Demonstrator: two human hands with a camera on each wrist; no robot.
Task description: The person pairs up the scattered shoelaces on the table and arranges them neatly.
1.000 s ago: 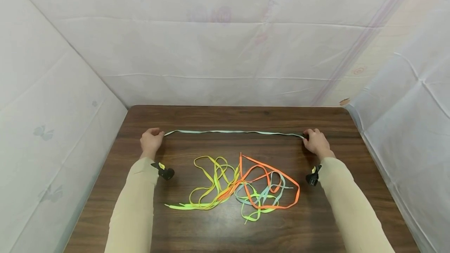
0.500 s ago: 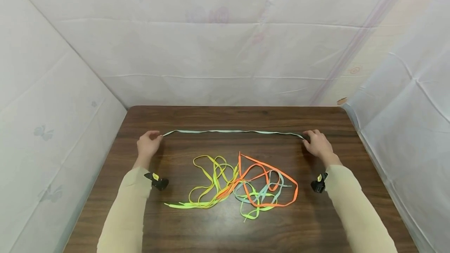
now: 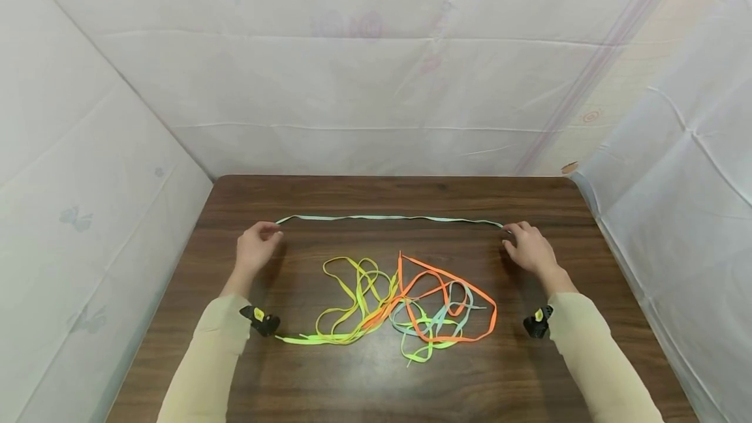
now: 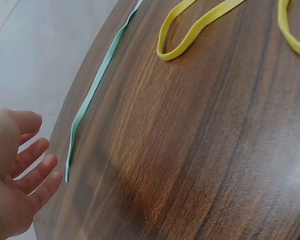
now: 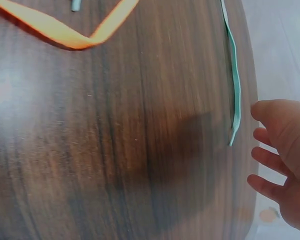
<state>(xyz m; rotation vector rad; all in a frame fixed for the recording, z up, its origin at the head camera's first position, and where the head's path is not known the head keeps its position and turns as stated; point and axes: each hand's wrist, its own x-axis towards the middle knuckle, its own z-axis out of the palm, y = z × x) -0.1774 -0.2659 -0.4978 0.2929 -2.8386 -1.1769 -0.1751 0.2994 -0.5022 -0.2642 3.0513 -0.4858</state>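
Note:
A mint-green shoelace lies stretched left to right along the far part of the brown table. My left hand is beside its left end, fingers loosely bent; in the left wrist view the lace's tip lies free, apart from the fingers. At the other end, my right hand hovers with fingers parted, and the right wrist view has that end of the lace loose on the wood. Neither hand holds anything.
Nearer me lies a tangle of flat shoelaces: yellow, orange, light blue and neon green. Pale sheeting hangs behind the table and along both sides. Each wrist carries a small black camera.
Both hands have let go of the mint-green shoelace's ends and drawn slightly toward me, fingers spreading. The lace stays stretched in place, and the tangle has not been moved.

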